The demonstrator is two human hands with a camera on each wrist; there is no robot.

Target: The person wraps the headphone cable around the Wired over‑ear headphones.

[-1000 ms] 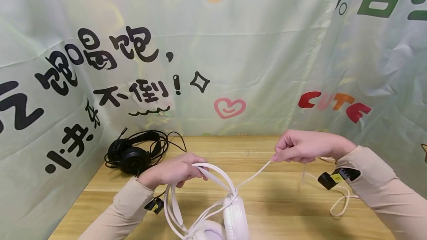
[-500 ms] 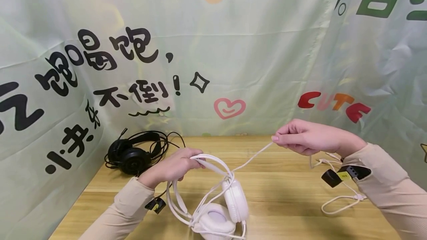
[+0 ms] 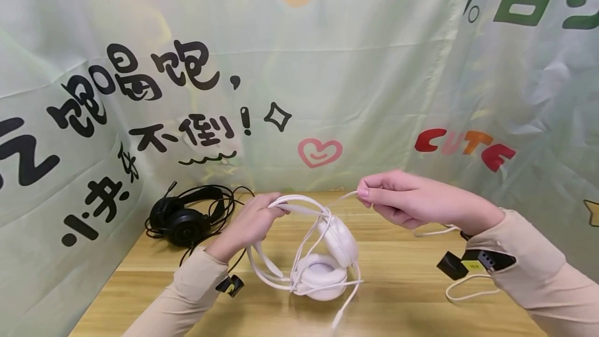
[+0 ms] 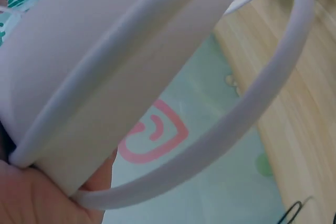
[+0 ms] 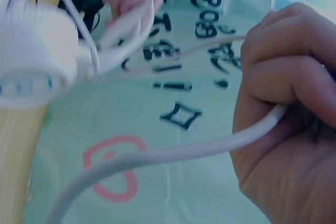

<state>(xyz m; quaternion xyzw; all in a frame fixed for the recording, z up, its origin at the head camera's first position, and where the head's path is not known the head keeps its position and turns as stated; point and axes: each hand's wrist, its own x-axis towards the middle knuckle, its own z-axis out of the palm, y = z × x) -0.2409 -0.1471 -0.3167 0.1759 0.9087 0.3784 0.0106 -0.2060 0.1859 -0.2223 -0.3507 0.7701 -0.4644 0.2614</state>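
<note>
White headphones (image 3: 340, 241) hang tilted over the wooden table, their cable wound round the band and earcups. My left hand (image 3: 252, 220) grips the headband (image 4: 121, 66) at its top. To the right, my right hand (image 3: 407, 199) pinches the white cable (image 5: 173, 153) between thumb and curled fingers. One stretch of that cable runs from the fingers to the headphones; another comes out of the fist, and a loop (image 3: 468, 295) of it lies on the table below the right wrist. A loose white cable end (image 3: 338, 319) dangles beneath the earcups.
A black headset (image 3: 189, 225) with its cable bunched round it lies at the back left of the wooden table (image 3: 398, 295). Printed cloth (image 3: 374, 92) walls in the table at the back and sides.
My left hand has lifted the headphones up and slightly right. The right hand has risen and come left toward them with the cable, and a cable end now dangles below.
</note>
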